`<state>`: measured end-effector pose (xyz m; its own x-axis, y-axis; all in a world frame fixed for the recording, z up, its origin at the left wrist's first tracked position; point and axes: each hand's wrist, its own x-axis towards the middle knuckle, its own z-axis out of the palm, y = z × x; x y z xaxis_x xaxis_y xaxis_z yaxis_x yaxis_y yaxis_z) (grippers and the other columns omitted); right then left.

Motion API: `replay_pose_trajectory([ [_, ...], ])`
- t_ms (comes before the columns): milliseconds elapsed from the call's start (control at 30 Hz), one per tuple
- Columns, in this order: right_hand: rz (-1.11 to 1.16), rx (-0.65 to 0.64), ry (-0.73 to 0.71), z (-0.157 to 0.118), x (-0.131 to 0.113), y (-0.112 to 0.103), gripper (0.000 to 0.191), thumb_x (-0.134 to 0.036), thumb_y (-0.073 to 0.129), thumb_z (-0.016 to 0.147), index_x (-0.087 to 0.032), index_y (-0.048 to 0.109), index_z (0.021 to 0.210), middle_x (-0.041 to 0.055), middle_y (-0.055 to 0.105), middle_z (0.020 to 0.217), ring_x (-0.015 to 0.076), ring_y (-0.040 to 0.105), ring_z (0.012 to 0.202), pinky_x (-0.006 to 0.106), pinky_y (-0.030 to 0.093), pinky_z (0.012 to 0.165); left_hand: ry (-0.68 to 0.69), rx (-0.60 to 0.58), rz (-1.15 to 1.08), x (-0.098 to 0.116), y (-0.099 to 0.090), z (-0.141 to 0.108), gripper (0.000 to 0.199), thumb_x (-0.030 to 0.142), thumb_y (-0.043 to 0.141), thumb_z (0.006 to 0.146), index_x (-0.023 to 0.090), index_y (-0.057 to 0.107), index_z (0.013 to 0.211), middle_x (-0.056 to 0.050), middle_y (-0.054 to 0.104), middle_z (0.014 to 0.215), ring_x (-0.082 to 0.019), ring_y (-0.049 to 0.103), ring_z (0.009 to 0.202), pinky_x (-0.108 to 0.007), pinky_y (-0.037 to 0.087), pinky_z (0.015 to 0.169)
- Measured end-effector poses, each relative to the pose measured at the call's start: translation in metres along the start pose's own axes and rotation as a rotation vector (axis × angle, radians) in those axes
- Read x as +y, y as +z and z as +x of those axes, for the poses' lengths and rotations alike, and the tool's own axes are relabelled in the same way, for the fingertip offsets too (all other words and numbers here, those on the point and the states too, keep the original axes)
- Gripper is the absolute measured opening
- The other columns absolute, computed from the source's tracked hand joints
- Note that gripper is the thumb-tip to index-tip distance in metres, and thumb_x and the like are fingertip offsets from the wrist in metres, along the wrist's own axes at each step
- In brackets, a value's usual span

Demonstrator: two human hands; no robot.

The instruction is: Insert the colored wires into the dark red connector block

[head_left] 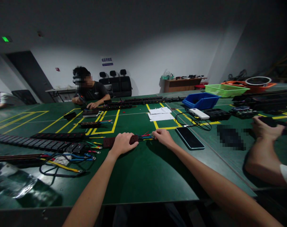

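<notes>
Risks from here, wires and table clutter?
1. The left hand holds the dark red block while the right hand pinches the coloured wires at its end; a hard tug might strain them.
2. The phone lies close to the right forearm, so it could get nudged.
3. The clear bottle is near lug-ended cables; any leak might wet them.

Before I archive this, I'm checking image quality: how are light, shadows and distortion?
Head view: the back wall fades into darkness upward; head view: a dark shadow falls beside the right forearm; head view: the door leans, suggesting wide-angle distortion; head view: a pixelated patch hides detail at right.
</notes>
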<state>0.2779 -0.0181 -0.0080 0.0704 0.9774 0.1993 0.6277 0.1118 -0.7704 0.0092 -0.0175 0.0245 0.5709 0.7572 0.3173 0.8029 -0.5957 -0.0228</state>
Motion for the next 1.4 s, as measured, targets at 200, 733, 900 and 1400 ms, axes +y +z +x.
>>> replay_pose_trajectory([
  [200, 0.007, 0.017, 0.111, 0.002, 0.005, -0.002, 0.027, -0.035, 0.053, 0.085, -0.019, 0.07, 0.073, 0.0024, 0.072, 0.07, 0.0115, 0.058, 0.045, 0.022, 0.038, 0.048, -0.002, 0.002, -0.012, 0.001, -0.001, 0.0, 0.046, 0.061, 0.051, 0.09, 0.021, 0.064, 0.11, -0.008, 0.071, 0.1, -0.026, 0.064, 0.093, -0.037, 0.042, 0.079],
  [733, 0.181, -0.133, 0.086, 0.005, 0.006, 0.0, 0.042, -0.045, 0.049, 0.092, -0.015, 0.068, 0.069, 0.0059, 0.072, 0.061, 0.0103, 0.055, 0.04, 0.02, 0.04, 0.044, 0.007, 0.005, 0.012, -0.001, 0.001, 0.0, 0.046, 0.061, 0.05, 0.091, 0.021, 0.063, 0.109, -0.008, 0.071, 0.1, -0.026, 0.064, 0.093, -0.036, 0.042, 0.078],
  [900, 0.123, -0.101, -0.001, 0.006, 0.009, -0.001, 0.044, -0.047, 0.049, 0.092, -0.016, 0.069, 0.067, 0.0052, 0.071, 0.062, 0.0124, 0.06, 0.05, 0.02, 0.042, 0.048, 0.001, -0.001, 0.003, 0.0, 0.0, 0.0, 0.046, 0.062, 0.051, 0.091, 0.022, 0.063, 0.109, -0.007, 0.071, 0.1, -0.026, 0.064, 0.093, -0.036, 0.042, 0.078],
  [1400, -0.183, -0.021, -0.042, 0.0, -0.003, -0.006, 0.046, -0.047, 0.044, 0.093, -0.019, 0.07, 0.067, 0.0038, 0.069, 0.067, 0.0169, 0.062, 0.066, 0.024, 0.034, 0.059, 0.011, 0.015, 0.022, -0.001, 0.002, 0.0, 0.045, 0.061, 0.052, 0.09, 0.021, 0.064, 0.109, -0.007, 0.071, 0.1, -0.025, 0.064, 0.092, -0.036, 0.041, 0.078],
])
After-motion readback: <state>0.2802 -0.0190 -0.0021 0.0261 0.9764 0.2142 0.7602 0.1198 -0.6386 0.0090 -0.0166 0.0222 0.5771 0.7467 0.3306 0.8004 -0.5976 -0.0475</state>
